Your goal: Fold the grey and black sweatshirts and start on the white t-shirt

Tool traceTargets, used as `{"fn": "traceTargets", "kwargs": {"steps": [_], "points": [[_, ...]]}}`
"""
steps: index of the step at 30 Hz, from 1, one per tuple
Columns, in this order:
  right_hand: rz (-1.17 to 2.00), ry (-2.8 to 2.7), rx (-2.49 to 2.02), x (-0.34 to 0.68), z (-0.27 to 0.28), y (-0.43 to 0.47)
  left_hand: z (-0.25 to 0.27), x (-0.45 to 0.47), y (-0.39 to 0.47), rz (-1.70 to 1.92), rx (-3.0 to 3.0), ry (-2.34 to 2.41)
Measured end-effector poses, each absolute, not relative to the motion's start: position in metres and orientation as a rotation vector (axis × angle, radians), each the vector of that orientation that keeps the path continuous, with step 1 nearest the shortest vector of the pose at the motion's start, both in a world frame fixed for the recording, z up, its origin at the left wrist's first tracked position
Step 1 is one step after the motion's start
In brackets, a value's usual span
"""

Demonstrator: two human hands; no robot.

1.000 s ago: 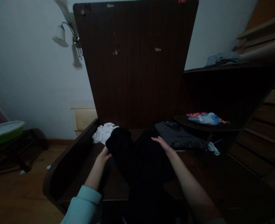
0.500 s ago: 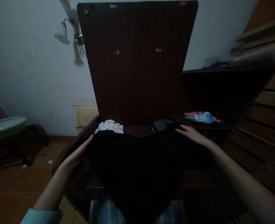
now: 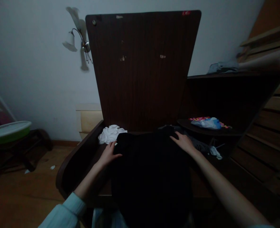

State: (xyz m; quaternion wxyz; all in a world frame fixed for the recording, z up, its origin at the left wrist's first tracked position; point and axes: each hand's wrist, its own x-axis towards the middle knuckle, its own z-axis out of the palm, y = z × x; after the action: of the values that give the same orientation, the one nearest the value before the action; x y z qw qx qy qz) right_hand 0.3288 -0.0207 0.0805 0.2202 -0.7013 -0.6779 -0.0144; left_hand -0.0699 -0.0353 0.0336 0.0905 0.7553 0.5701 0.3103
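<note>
At far left, a green basin (image 3: 11,135) with a pale top, set on a low dark stool (image 3: 33,142); nearer and to its right, a small white scrap (image 3: 52,167) on the wooden floor. Farther off, on the wall, a lamp (image 3: 70,41) with pale flared shades. Then the curved left side of a dark wooden desk (image 3: 68,167), with a light blue-green sleeve (image 3: 64,211) in front at the near edge. Toward the far left of the desktop, a crumpled white cloth (image 3: 110,134). Just nearer, the left hand (image 3: 108,154) at the left edge of a black garment (image 3: 151,174), thumb spread from the fingers; pinching or merely touching, impossible to make out. In the middle, the garment itself, spread over the desk toward the near edge, with a tall dark board (image 3: 142,69) upright beyond. At its far right corner, the right hand (image 3: 184,144), fingers extended onto the fabric, grip likewise unclear. Just to the right, a dark grey cloth (image 3: 200,146), partly covered; farther right, a clear and blue plastic bag (image 3: 207,123) on a small shelf (image 3: 189,125).
</note>
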Motion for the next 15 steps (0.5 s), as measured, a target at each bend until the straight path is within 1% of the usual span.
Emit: {"fn": "traceTargets", "kwargs": {"steps": [5,10,12,15], "points": [[0.03,-1.922,-1.736,0.333,0.078,-0.021,0.018,-0.045,-0.004,0.969,1.975,1.775],[0.081,-1.874,-1.692,0.351,0.075,-0.022,0.018,-0.045,-0.009,0.852,1.936,1.756],[0.103,-1.846,-1.686,0.361,0.075,-0.023,0.026,-0.056,-0.018,0.912,1.959,1.783],[0.153,-1.796,-1.65,0.379,0.078,-0.024,0.041,-0.089,-0.03,1.147,1.853,1.926]]}}
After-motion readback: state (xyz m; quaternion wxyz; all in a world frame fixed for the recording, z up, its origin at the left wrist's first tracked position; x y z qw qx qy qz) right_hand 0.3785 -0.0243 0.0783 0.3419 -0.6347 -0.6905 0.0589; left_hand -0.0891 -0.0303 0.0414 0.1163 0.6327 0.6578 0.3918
